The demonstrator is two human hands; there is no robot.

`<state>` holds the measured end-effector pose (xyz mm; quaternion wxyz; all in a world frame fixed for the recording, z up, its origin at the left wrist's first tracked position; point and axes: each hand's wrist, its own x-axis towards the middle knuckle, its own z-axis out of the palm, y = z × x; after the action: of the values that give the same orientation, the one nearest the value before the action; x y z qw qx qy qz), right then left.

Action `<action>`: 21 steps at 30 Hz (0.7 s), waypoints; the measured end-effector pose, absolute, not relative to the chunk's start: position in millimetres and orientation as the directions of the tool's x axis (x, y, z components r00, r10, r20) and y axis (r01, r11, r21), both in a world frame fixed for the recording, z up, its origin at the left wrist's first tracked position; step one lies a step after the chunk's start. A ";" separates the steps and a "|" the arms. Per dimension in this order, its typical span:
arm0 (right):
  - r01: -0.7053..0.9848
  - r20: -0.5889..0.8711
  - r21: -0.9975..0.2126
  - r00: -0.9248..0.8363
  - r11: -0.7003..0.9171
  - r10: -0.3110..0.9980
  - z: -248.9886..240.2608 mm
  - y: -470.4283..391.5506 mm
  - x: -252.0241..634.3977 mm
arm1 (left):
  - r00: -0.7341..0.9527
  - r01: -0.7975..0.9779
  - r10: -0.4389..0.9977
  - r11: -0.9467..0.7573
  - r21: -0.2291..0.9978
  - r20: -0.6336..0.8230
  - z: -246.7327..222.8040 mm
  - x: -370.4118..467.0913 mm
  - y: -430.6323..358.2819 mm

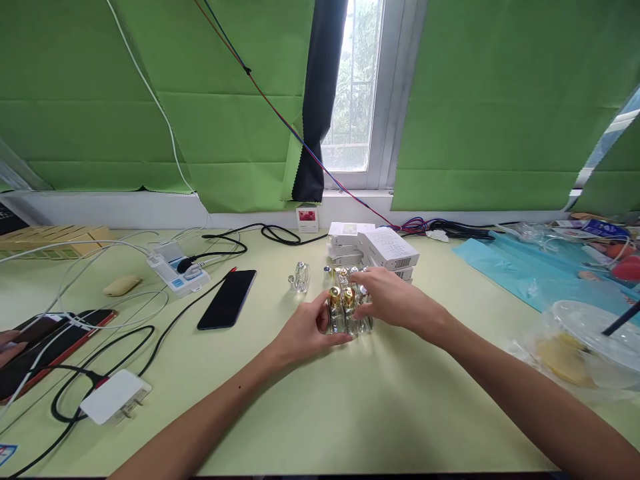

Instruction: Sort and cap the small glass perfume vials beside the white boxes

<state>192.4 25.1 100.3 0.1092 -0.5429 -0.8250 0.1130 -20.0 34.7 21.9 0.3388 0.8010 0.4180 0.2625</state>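
Several small clear glass bottles with gold and silver caps (349, 298) stand close together on the pale yellow-green table (310, 407). My left hand (307, 327) is wrapped round the left and front side of the group, thumb and fingers against the glass. From the right, my right hand (383, 297) reaches over the group, its fingers on the bottles at that side; they hide part of them. Apart from the group, another clear glass bottle (301, 277) lies to the left. White boxes (389, 248) are stacked just behind the bottles.
A black phone (227, 299), a power strip (179, 270), a white charger (115, 397) and cables lie left. Another person's hand (11, 348) is at the left edge. Blue plastic sheeting (505, 267) and a lidded plastic cup (595, 340) are on the right.
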 end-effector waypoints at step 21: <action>0.871 -0.092 -0.325 -0.416 0.368 0.904 98.1 26.7 188.7 | 0.557 0.455 0.822 -0.422 0.784 0.119 22.7 -25.8 36.7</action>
<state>188.7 26.7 98.1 0.0508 -0.5378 -0.8255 0.1638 -25.8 36.7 22.7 0.3627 0.8043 0.3970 0.2528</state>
